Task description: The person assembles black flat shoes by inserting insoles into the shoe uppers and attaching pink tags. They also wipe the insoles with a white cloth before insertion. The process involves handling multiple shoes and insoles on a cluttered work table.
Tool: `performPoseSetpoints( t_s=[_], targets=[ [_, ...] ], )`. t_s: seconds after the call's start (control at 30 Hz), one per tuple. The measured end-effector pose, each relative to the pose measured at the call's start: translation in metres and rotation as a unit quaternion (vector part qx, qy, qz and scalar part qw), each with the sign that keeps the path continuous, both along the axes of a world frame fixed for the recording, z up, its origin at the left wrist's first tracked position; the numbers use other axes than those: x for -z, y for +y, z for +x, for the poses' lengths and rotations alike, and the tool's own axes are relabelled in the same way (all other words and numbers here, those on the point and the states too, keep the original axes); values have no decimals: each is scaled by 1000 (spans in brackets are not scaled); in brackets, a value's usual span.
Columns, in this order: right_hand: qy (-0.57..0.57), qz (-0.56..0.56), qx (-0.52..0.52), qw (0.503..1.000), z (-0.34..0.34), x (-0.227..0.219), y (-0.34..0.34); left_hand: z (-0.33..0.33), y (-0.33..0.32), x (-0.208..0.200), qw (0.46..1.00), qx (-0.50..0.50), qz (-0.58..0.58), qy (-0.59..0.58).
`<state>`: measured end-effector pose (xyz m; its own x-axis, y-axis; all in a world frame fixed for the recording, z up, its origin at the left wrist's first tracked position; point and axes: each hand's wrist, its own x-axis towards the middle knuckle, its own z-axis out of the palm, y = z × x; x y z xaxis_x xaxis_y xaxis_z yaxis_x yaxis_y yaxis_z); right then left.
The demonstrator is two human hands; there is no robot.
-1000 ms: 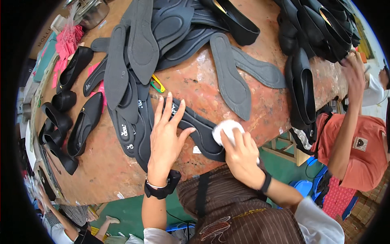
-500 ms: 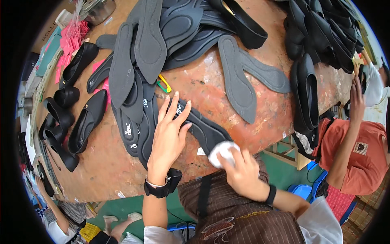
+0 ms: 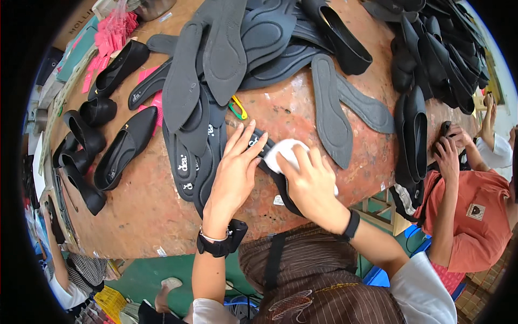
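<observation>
My right hand (image 3: 315, 186) grips a wad of white cloth (image 3: 287, 153) and presses it on a black insole (image 3: 290, 198), near its printed end. Much of that insole is hidden under the cloth and both hands. My left hand (image 3: 235, 171) lies across the insole's far end with fingers stretched out, just left of the cloth. Beside the left hand, several black insoles with white print (image 3: 186, 164) lie stacked. Beyond its fingertips rests a small yellow and green cutter (image 3: 238, 108).
A large pile of insoles (image 3: 264, 32) covers the table's far middle. Two grey insoles (image 3: 332, 110) overlap to its right. Black shoes stand at left (image 3: 127, 148) and right (image 3: 411, 135). Pink tags (image 3: 113, 35) lie at the far left. A co-worker in an orange shirt (image 3: 475, 216) handles something dark at right.
My right hand has slid the cloth along the insole, up and toward my left hand. My left hand stays on the insole. The whole view has shifted slightly.
</observation>
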<state>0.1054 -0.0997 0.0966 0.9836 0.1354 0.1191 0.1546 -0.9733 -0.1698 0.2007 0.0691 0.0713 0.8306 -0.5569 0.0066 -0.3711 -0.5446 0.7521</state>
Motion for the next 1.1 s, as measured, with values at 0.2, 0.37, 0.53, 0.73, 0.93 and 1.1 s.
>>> performPoseSetpoints(
  t_s=[0.2,0.37,0.53,0.73,0.93,1.1],
  targets=[
    [0,-32,5,999,-1,0,3,-1,-1,1,1000,-5,-4,0],
    [-10,-39,0,999,2,0,4,-1,0,1,1000,-9,-18,6],
    [26,-49,8,998,3,1,4,-1,0,2,1000,0,-2,7],
    [37,-71,28,996,6,-2,9,-1,-1,1,1000,-5,-10,7],
    [-10,-45,30,998,14,-8,14,0,-1,1,1000,5,14,-7],
    [26,-63,24,997,9,-6,15,-2,-1,0,1000,3,3,-9]
  ],
)
